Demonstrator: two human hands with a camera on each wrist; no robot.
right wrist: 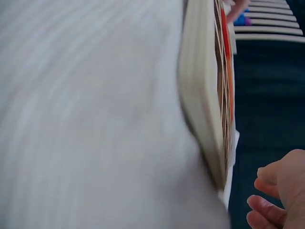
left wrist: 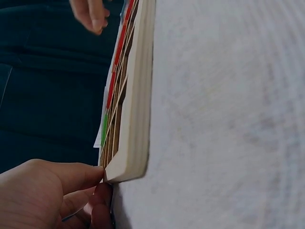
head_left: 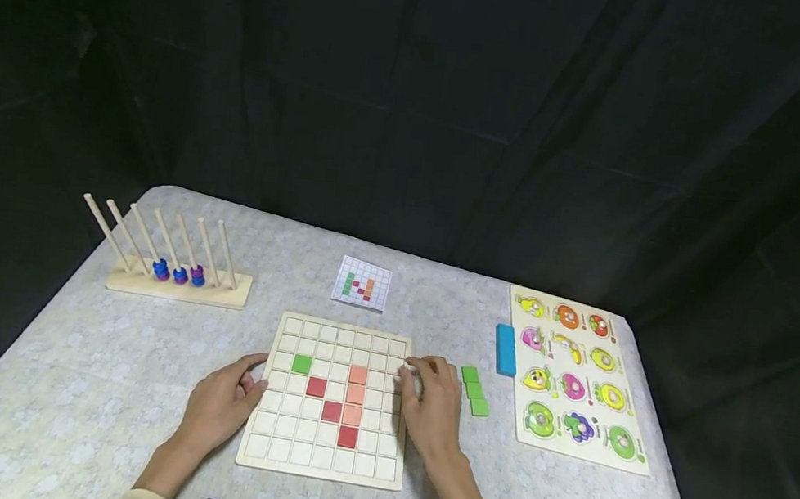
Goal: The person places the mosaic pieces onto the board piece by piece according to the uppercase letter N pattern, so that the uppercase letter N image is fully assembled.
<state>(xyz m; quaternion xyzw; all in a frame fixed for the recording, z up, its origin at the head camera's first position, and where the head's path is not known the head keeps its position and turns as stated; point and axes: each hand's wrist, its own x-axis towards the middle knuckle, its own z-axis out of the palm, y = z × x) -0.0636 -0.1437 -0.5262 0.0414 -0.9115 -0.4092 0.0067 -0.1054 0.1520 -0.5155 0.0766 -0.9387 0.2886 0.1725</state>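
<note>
A wooden grid board [head_left: 279,427] lies flat on the table, holding one green tile [head_left: 301,364], three red tiles [head_left: 331,411] and three orange tiles [head_left: 355,393]. At its left edge, my left hand [head_left: 220,402] grips the board's rim between thumb and fingers; the left wrist view shows the thumb [left wrist: 81,175] against the corner. My right hand [head_left: 432,405] hovers by the right edge, fingers loosely bent. In the right wrist view, nothing shows between its thumb and fingers [right wrist: 268,210], which are apart from the board. Three green tiles [head_left: 474,390] lie just right of that hand.
Behind the board lies a pattern card [head_left: 361,284] with a small coloured grid. A wooden peg stand [head_left: 176,288] with several blue and purple beads stands at the back left. To the right are a blue block [head_left: 505,350] and a fruit puzzle board [head_left: 581,377].
</note>
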